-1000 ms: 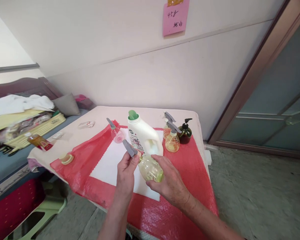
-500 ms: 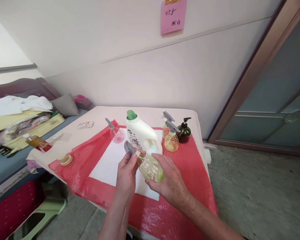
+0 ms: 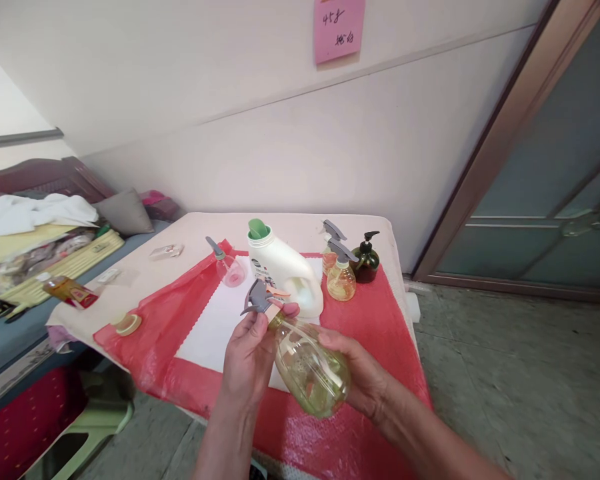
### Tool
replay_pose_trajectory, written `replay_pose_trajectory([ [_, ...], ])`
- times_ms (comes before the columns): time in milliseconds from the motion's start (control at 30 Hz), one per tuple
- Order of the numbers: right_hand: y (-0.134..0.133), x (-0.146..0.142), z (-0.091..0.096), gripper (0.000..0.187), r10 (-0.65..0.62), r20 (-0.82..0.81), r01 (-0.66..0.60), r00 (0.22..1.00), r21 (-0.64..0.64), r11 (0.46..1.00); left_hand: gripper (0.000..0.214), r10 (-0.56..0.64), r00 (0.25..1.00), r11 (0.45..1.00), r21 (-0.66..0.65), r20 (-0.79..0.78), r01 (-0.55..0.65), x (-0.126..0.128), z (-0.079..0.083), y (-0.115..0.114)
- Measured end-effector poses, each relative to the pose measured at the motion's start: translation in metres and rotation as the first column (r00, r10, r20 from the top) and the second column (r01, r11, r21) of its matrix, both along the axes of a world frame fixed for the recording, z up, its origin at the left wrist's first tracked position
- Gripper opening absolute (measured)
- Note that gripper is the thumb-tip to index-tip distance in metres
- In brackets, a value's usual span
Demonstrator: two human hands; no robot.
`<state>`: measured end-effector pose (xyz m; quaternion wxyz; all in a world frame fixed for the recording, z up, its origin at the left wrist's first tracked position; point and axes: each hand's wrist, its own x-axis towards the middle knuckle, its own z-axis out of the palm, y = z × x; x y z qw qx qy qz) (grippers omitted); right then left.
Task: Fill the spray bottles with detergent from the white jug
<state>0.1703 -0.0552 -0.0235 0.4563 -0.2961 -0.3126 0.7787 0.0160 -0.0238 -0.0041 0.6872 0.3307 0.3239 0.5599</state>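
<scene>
The wall (image 3: pixel 280 153) stands behind the table (image 3: pixel 300 230), whose top carries a pale cover. A red sheet (image 3: pixel 380 320) lies over the front part of the table and spreads towards its left side. A white sheet (image 3: pixel 205 333) lies flat on the red sheet. The white jug (image 3: pixel 285 267) stands on the sheets, with a green fitting (image 3: pixel 259 229) at its mouth. The left hand (image 3: pixel 247 353) is closed on the neck of the yellow-tinted spray bottle (image 3: pixel 313 370), just below the grey trigger head (image 3: pixel 259 297). The right hand (image 3: pixel 360 370) is cupped against the bottle's body, supporting its right side. The bottle is positioned in front of the jug, above the sheets, and tilted, trigger head at upper left, base at lower right. Right of the jug, a dark green pump bottle (image 3: pixel 366 265) stands just beside an amber spray bottle (image 3: pixel 341 283). Left of the jug, locate the pink spray bottle (image 3: pixel 231 272). A tape roll (image 3: pixel 129 325) lies near the table's left side
</scene>
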Motion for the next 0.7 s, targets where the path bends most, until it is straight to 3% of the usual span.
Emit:
replay_pose_trajectory([
  [100, 0.000, -0.003, 0.001, 0.046, 0.005, -0.014, -0.006, 1.000, -0.024, 1.000, 0.025, 0.009, 1.000, 1.000, 0.022, -0.018, -0.009, -0.006, 0.001, 0.001],
  [200, 0.001, -0.005, 0.000, 0.039, -0.008, -0.026, 0.010, 1.000, 0.072, 0.997, 0.025, 0.033, 0.999, 0.998, 0.047, -0.024, -0.031, -0.011, 0.002, 0.001],
  [367, -0.001, -0.004, -0.003, 0.042, -0.175, 0.146, 0.135, 0.974, 0.248, 0.959, 0.026, 0.008, 0.999, 1.000, 0.011, -0.039, -0.008, -0.009, 0.005, -0.001],
  [700, -0.002, -0.006, 0.007, 0.050, -0.268, 0.369, 0.151, 0.890, 0.315, 0.937, 0.033, 0.062, 0.998, 0.998, -0.025, -0.007, -0.062, -0.001, 0.005, -0.002],
])
